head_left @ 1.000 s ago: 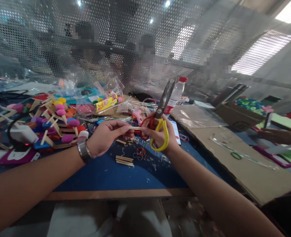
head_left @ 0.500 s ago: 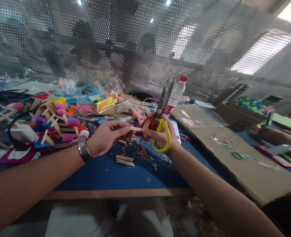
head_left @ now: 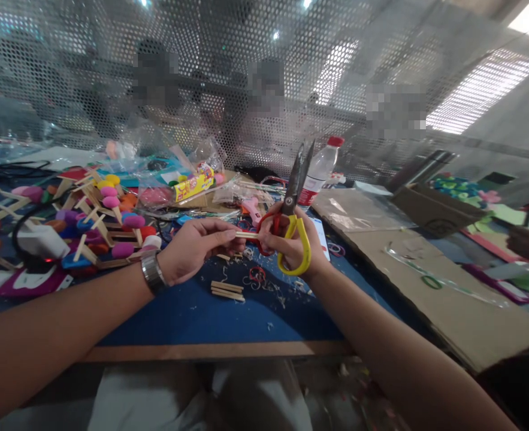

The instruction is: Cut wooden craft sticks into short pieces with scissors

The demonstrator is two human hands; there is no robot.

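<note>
My left hand (head_left: 201, 248), with a metal watch on its wrist, pinches a thin pale wooden stick (head_left: 246, 235) between thumb and fingers. The stick's other end meets the fingertips of my right hand (head_left: 293, 245). That hand also grips scissors (head_left: 293, 197) with one red and one yellow handle, their dark blades pointing up and slightly apart. Below the hands, several short wooden sticks (head_left: 227, 291) lie side by side on the blue table (head_left: 165, 326). Near them are thin shavings and a red curled band (head_left: 257, 275).
Wooden-stick pieces with colourful pads (head_left: 106, 221) crowd the left. A capped plastic bottle (head_left: 320, 170), a pink glue gun (head_left: 251, 209) and a phone (head_left: 322, 236) lie beyond my hands. Cardboard (head_left: 426, 281) covers the right side, where another person's hand (head_left: 527, 242) shows.
Both my hands stay almost in place, still on the stick and scissors. The scissor blades have tilted slightly. At the far right, the other person's hand has shifted right.
</note>
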